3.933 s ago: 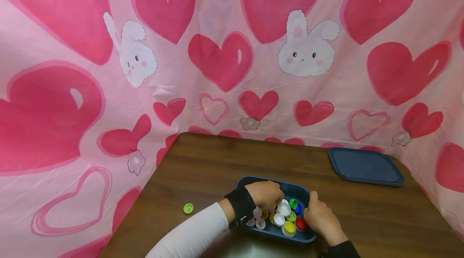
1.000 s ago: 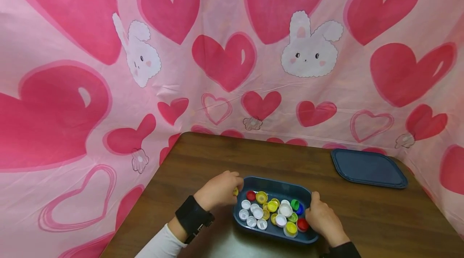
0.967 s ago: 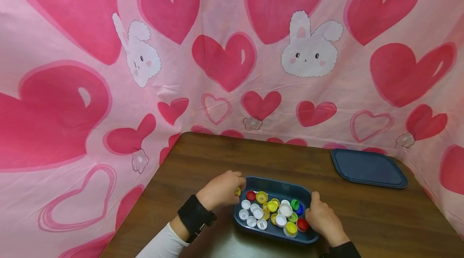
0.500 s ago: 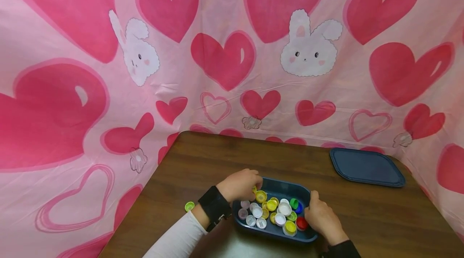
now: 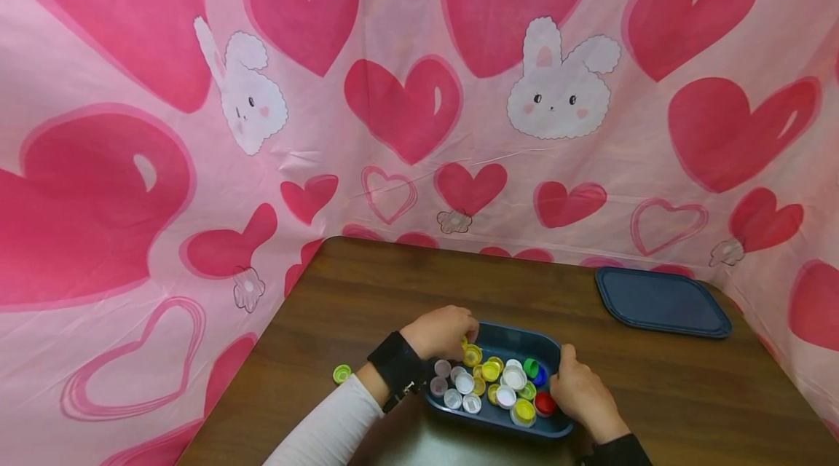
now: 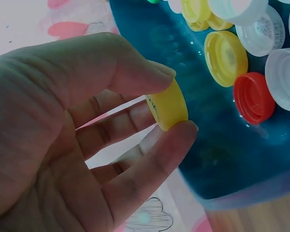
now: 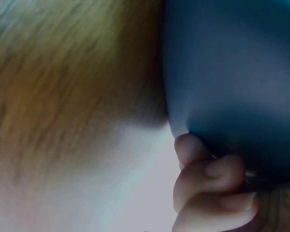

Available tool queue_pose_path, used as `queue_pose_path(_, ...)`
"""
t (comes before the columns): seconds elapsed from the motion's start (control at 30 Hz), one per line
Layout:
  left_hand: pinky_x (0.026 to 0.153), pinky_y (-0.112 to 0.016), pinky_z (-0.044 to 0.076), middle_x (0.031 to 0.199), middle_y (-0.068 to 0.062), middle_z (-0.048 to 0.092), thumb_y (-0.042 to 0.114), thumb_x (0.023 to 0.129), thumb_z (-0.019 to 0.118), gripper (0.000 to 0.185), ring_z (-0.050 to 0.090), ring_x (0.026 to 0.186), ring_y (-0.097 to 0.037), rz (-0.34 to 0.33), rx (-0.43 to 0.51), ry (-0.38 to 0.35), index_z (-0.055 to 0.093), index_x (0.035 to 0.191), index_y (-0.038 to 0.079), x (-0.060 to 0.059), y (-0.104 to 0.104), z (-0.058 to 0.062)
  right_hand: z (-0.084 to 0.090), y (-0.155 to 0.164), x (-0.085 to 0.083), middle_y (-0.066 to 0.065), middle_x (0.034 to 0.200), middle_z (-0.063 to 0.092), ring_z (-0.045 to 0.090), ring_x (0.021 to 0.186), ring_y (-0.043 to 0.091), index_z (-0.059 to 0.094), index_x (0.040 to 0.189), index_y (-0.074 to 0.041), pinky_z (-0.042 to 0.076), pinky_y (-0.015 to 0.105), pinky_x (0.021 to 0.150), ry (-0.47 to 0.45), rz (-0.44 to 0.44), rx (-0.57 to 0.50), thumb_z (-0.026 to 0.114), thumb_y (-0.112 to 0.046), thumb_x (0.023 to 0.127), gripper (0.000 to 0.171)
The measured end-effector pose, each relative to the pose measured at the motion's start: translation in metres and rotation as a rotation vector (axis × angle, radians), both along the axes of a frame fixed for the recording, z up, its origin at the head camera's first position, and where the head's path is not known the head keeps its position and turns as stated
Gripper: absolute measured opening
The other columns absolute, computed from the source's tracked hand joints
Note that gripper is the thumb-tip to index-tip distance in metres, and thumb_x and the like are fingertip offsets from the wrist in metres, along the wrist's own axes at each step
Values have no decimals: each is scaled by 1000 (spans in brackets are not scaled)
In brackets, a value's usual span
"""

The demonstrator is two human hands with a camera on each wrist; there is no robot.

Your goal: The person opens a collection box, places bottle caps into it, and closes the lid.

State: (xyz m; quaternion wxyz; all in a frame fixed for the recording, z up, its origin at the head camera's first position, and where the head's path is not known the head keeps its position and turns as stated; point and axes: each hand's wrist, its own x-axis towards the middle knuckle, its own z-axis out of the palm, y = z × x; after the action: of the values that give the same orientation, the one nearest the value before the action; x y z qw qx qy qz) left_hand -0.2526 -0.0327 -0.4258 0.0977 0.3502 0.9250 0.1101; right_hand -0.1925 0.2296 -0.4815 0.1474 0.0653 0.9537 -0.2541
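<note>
A dark blue plastic tray [image 5: 514, 340] holds many loose bottle caps: white caps [image 5: 465, 383], yellow ones [image 5: 490, 372], and a few in red, green and blue. My left hand [image 5: 438, 333] reaches over the tray's back left corner, pinching a yellow bottle cap [image 6: 171, 107] edge-on between thumb and index finger. Beyond that cap, a red cap [image 6: 254, 98] lies in the tray in the left wrist view. My right hand [image 5: 583, 391] grips the tray's right end, thumb up at the rim and curled fingers [image 7: 210, 169] against its outer side.
A single yellow-green cap [image 5: 341, 374] lies on the brown wooden table [image 5: 393, 277], left of the tray beside my left sleeve. Toward the back right rests a flat dark blue lid [image 5: 662, 302]. A pink heart-patterned cloth [image 5: 406, 109] hangs around the table's edges.
My left hand was deep among the caps earlier, then at the tray's left edge with a yellow cap. It has since moved right, over the tray. My right hand has stayed put.
</note>
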Motion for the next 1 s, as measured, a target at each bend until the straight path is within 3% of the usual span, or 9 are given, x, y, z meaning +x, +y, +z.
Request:
queue_pose_path(0.23, 70, -21, 48, 86, 7, 58, 17, 82, 84, 15, 51, 77, -8, -12, -59, 23, 75, 94, 17, 1, 4, -6, -1, 0, 1, 20, 90, 58, 57, 70, 29, 31, 130, 10, 51, 41, 59, 7, 3, 6, 54, -14, 95, 48)
queue_pose_path(0.57, 69, -21, 50, 100, 3, 66, 13, 79, 84, 26, 53, 84, -10, 13, 4, 8, 77, 104, 18, -2, -4, 2, 0, 0, -1, 18, 89, 58, 57, 69, 28, 31, 131, 9, 50, 40, 59, -4, -6, 11, 54, -13, 95, 48)
queue_pose_path(0.73, 74, -24, 51, 105, 0, 68, 15, 80, 83, 23, 52, 91, -13, 80, 37, 20, 76, 101, 20, -1, -24, 6, 1, 0, -1, 18, 88, 57, 57, 69, 28, 31, 130, 8, 49, 40, 59, -4, 1, 12, 54, -14, 95, 47)
queue_pose_path(1.0, 76, -30, 53, 101, 0, 66, 15, 81, 82, 26, 55, 93, -16, 153, 81, 66, 76, 107, 15, 8, -75, 10, 2, 2, -1, 21, 92, 59, 57, 71, 29, 30, 131, 9, 49, 42, 61, -18, 3, 7, 54, -14, 96, 49)
